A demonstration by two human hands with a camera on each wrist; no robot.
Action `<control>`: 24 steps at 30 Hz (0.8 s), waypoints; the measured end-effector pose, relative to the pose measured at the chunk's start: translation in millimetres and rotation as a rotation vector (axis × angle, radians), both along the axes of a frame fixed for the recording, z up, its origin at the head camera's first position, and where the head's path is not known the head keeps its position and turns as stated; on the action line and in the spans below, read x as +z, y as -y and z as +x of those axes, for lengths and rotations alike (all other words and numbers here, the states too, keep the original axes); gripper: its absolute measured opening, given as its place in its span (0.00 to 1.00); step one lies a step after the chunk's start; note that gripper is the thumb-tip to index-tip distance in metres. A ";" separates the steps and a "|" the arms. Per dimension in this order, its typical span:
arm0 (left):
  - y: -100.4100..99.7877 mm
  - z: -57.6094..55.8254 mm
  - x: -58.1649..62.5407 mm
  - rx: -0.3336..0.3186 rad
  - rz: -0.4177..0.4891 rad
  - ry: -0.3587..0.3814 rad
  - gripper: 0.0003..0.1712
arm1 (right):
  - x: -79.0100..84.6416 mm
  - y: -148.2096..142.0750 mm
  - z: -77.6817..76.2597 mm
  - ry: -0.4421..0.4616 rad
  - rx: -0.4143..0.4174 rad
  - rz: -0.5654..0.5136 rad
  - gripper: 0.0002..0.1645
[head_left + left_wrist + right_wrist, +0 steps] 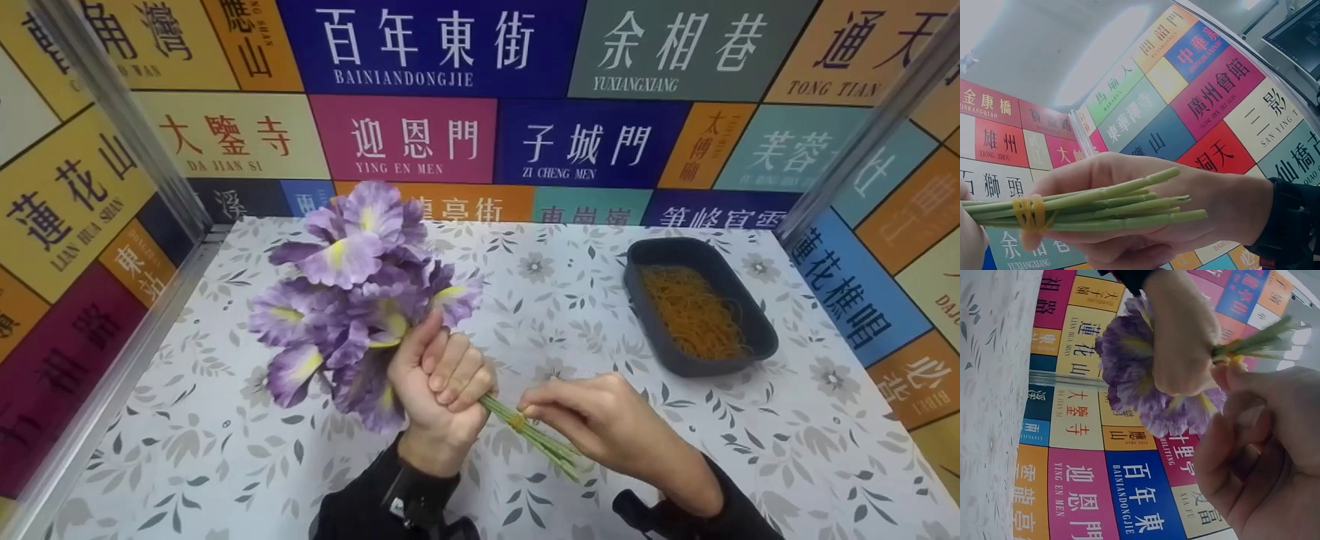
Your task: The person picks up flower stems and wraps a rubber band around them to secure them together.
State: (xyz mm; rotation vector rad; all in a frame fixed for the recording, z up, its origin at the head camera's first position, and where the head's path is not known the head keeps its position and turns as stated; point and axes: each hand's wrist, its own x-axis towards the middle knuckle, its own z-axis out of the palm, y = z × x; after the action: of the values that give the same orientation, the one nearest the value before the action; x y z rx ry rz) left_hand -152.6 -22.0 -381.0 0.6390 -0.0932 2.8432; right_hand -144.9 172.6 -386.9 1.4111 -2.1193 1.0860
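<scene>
My left hand (446,382) grips the green stems (551,448) of a bunch of purple irises (330,319) with yellow centres. The blooms fan out to the upper left of that fist, and the cut stem ends point to the lower right. A yellow rubber band (1030,212) is wound in several turns around the stems, just beyond the left fist. At this band my right hand (604,416) pinches with thumb and index finger; its other fingers are curled in the right wrist view (1264,461). The bunch is held above the table.
A dark grey tub (697,255) holding a heap of rubber bands (690,315) stands at the right on the table (187,420), which has a leaf-patterned cover. Colourful sign panels (435,45) wall in the back and sides, with metal posts (862,112) at the corners.
</scene>
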 end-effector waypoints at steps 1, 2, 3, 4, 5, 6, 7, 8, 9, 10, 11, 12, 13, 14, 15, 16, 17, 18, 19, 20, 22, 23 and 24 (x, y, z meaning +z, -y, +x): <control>0.6 -0.5 0.6 0.000 0.001 -0.003 0.31 | 1.0 -1.0 0.5 0.017 0.014 0.003 0.06; 1.1 -0.9 0.9 -0.001 0.000 -0.005 0.31 | 2.1 -1.8 1.1 0.028 0.022 0.009 0.07; 1.4 -1.4 1.1 -0.001 0.000 -0.006 0.31 | 2.9 -2.6 1.8 0.030 0.026 0.015 0.07; 1.7 -1.8 1.1 -0.004 -0.001 -0.003 0.31 | 3.6 -3.2 2.5 0.027 0.027 0.023 0.08; 1.8 -2.1 1.0 -0.009 0.002 0.001 0.31 | 4.1 -3.8 3.3 0.021 0.026 0.032 0.08; 2.0 -2.3 0.6 -0.011 0.006 0.009 0.31 | 4.3 -4.6 4.0 0.016 0.020 0.041 0.09; 2.1 -2.3 0.1 -0.011 0.010 0.016 0.31 | 4.5 -5.1 4.6 0.007 0.013 0.048 0.09; 2.3 -2.3 -0.7 -0.011 0.015 0.022 0.31 | 4.4 -5.8 5.3 -0.001 0.006 0.055 0.09; 2.5 -2.1 -1.7 -0.009 0.019 0.029 0.31 | 4.4 -6.5 6.0 -0.004 -0.001 0.060 0.09; 2.8 -2.6 -2.1 -0.007 0.023 0.032 0.31 | 5.2 -7.4 6.1 -0.005 -0.007 0.063 0.09; 3.1 -3.1 -2.5 -0.001 0.021 0.032 0.31 | 5.8 -8.6 6.2 -0.007 -0.013 0.059 0.09; 3.4 -3.7 -2.9 0.005 0.017 0.033 0.31 | 6.7 -9.9 6.5 -0.008 -0.023 0.051 0.10; 3.6 -4.6 -3.3 0.012 0.011 0.034 0.31 | 7.8 -11.2 7.0 -0.009 -0.034 0.040 0.11; 3.8 -5.6 -3.5 0.017 0.005 0.037 0.31 | 9.0 -12.7 7.8 -0.005 -0.048 0.028 0.12; 3.9 -6.7 -3.4 0.024 -0.001 0.038 0.31 | 10.3 -13.9 8.7 -0.002 -0.062 0.015 0.14; 3.9 -7.8 -3.1 0.029 -0.006 0.038 0.31 | 11.7 -14.9 9.9 0.002 -0.075 0.004 0.15; 3.9 -8.8 -2.5 0.032 -0.010 0.038 0.31 | 13.0 -15.6 11.1 0.004 -0.087 -0.001 0.16; 3.8 -9.9 -1.9 0.034 -0.012 0.036 0.31 | 14.4 -15.6 12.5 0.009 -0.102 0.005 0.17; 3.8 -10.2 -2.2 0.032 -0.012 0.038 0.31 | 14.4 -15.3 14.7 0.017 -0.115 0.015 0.18; 3.7 -10.4 -2.3 0.030 -0.012 0.036 0.31 | 14.3 -14.6 17.0 0.034 -0.129 0.036 0.18; 3.5 -10.5 -2.2 0.026 -0.011 0.031 0.31 | 13.8 -12.2 20.1 0.064 -0.155 0.081 0.19; 3.4 -10.5 -1.9 0.024 -0.013 0.030 0.31 | 13.4 -10.8 21.3 0.077 -0.166 0.102 0.19; 3.0 -10.5 -1.8 0.023 -0.017 0.029 0.31 | 12.8 -9.4 21.8 0.081 -0.173 0.115 0.19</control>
State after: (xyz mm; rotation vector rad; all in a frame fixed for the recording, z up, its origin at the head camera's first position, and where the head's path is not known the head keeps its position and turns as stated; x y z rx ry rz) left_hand -163.2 -25.1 -382.7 0.5989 -0.0674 2.8726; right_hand -123.1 182.1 -374.1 1.2230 -2.3459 0.9843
